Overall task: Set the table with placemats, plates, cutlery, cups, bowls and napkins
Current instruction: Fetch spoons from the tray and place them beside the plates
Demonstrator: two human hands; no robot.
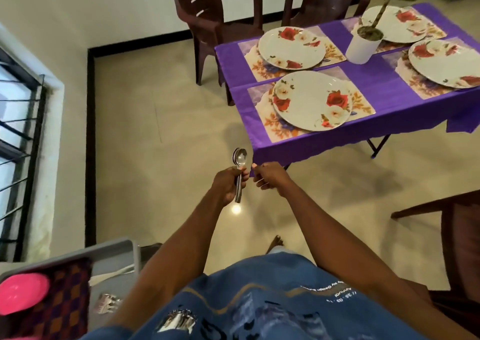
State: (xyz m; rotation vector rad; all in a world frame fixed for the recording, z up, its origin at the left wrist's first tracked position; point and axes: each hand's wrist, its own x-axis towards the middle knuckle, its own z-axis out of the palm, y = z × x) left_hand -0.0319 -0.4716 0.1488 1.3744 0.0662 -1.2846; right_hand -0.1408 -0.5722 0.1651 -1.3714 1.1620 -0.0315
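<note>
Steel spoons [239,168], a nested bunch, are clamped in the left hand [228,183]; the right hand [268,177] hovers just beside with fingers curled, seemingly pinching nothing, though blur hides the tips. Four plates on placemats already sit on the purple counter [368,85]. Cutlery is the step in hand; next, one spoon must be separated and laid beside the nearest plate [311,100].
</note>
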